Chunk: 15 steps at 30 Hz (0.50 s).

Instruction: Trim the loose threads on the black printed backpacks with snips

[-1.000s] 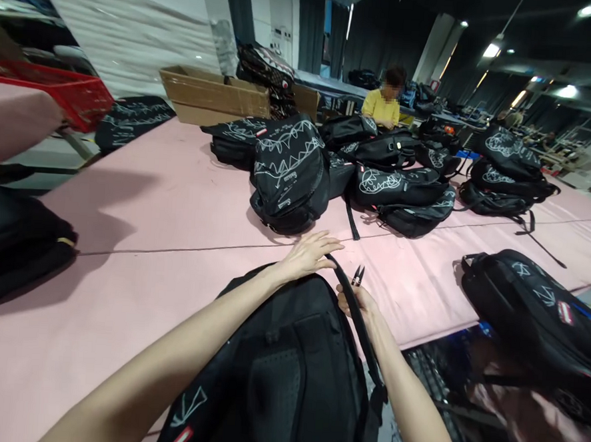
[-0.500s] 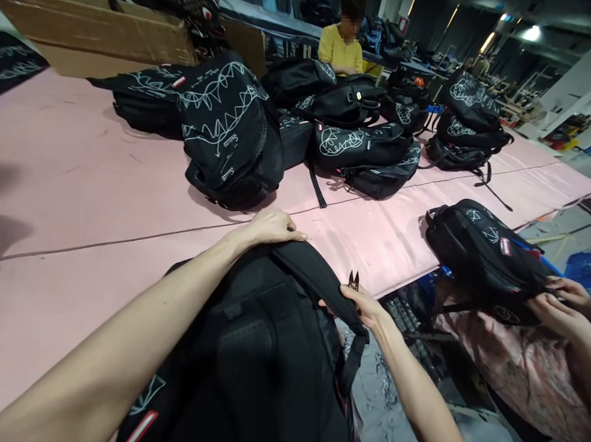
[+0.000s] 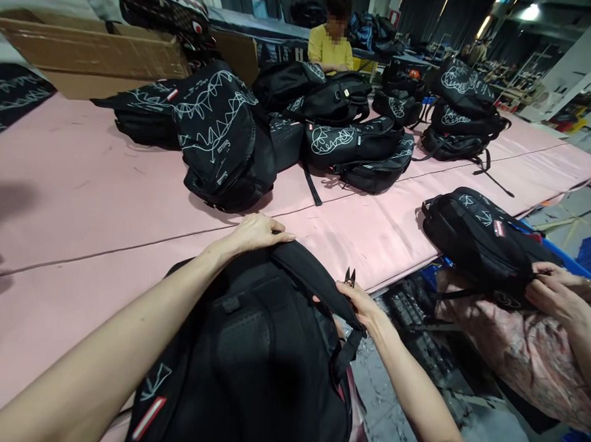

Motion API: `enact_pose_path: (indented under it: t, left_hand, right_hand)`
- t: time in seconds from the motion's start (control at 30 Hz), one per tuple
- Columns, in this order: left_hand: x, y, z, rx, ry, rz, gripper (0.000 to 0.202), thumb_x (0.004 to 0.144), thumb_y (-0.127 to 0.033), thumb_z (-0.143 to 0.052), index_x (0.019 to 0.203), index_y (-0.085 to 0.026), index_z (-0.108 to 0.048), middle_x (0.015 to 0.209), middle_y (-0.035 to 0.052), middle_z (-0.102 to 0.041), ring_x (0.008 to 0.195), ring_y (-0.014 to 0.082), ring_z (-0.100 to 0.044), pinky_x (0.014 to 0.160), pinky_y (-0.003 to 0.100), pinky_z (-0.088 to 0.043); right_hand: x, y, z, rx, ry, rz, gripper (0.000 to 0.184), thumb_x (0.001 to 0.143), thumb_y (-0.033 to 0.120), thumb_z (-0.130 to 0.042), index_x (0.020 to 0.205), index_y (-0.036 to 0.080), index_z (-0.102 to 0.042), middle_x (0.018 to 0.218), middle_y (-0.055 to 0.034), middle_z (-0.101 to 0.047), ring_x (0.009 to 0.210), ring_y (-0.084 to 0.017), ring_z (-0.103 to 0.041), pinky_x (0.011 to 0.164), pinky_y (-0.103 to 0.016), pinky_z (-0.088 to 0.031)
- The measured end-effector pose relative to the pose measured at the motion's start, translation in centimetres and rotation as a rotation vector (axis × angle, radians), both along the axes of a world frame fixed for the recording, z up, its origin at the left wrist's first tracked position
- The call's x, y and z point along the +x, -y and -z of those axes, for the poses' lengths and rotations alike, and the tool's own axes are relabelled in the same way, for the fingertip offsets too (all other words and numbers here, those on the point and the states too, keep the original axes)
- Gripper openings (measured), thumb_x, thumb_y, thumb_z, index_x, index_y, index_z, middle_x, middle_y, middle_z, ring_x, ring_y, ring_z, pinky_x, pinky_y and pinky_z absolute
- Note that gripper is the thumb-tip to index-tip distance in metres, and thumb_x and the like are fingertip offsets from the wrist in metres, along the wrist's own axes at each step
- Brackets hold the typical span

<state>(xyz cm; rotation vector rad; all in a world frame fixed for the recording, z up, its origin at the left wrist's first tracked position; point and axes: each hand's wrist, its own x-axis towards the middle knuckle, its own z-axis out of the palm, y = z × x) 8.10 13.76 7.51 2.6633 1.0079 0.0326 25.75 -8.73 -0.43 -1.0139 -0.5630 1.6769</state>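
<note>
A black backpack (image 3: 251,365) lies back side up at the near edge of the pink table (image 3: 77,188). My left hand (image 3: 257,234) rests on its top, fingers curled over the upper end of a shoulder strap (image 3: 316,282). My right hand (image 3: 358,303) grips the strap lower down and also holds small thread snips (image 3: 349,276), whose tips point up.
A pile of black backpacks with white line prints (image 3: 220,136) sits mid-table, with more bags (image 3: 457,111) farther back. A cardboard box (image 3: 90,48) stands at the back left. A co-worker's hands (image 3: 554,290) at the right hold another backpack (image 3: 479,239). A person in yellow (image 3: 331,43) sits beyond.
The view has tilted down and right. My right hand slid down the strap with the snips. A co-worker's hands came into view on the right, holding the other backpack.
</note>
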Motion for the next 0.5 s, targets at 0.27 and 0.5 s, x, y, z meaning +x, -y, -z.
enact_pose_path:
  t: [0.27, 0.5]
  left_hand:
    - [-1.0, 4.1, 0.9, 0.139, 0.384, -0.114, 0.035, 0.078, -0.052, -0.05, 0.085, -0.02, -0.063, 0.09, 0.0055, -0.063, 0.091, 0.0228, -0.053, 0.084, 0.033, -0.036]
    - [0.3, 16.4, 5.3, -0.59, 0.954, -0.788, 0.047, 0.067, -0.052, -0.063, 0.095, -0.016, -0.054, 0.09, 0.0078, -0.059, 0.081, 0.0202, -0.056, 0.075, 0.035, -0.046]
  right_hand:
    - [-0.3, 0.9, -0.9, 0.061, 0.085, 0.048, 0.044, 0.069, 0.051, -0.067, 0.087, 0.011, -0.069, 0.074, -0.0075, -0.07, 0.067, -0.017, -0.063, 0.068, -0.027, -0.048]
    - [-1.4, 1.8, -1.6, 0.168, 0.23, 0.054, 0.042, 0.075, 0.055, -0.06, 0.076, 0.013, -0.067, 0.07, -0.0045, -0.066, 0.062, -0.014, -0.059, 0.063, -0.024, -0.044]
